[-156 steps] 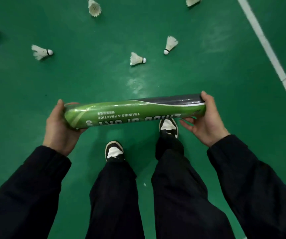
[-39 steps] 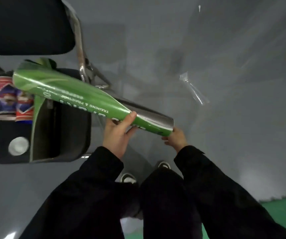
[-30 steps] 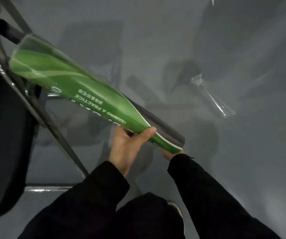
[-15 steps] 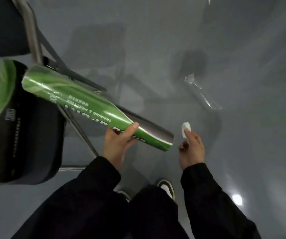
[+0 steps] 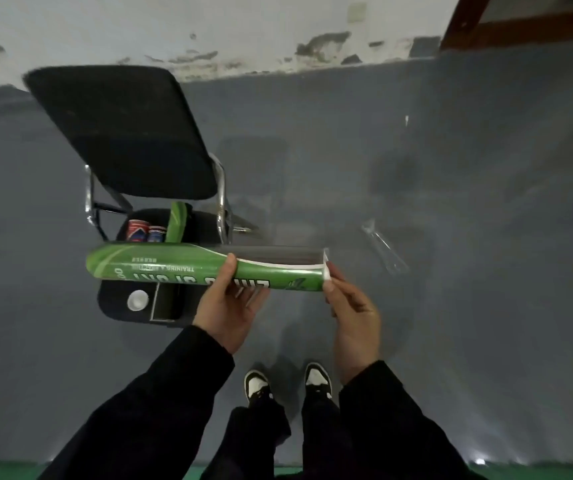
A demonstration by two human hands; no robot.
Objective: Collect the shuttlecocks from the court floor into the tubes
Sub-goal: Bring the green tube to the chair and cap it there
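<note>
Tube (image 5: pixel 188 270) now level, left hand (image 5: pixel 224 308) gripping, right hand (image 5: pixel 351 306) pressing cap (image 5: pixel 326 271) back on.

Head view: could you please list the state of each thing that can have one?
green tube: held level, right end being capped
white cap: at the tube's right end
left hand: grips the tube's middle
right hand: pinches the cap
folding chair: unfolded, tubes on its seat

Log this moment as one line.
left hand: grips green cardboard shuttlecock tube | right hand: presses white cap onto tube end | place: beside black folding chair
</note>
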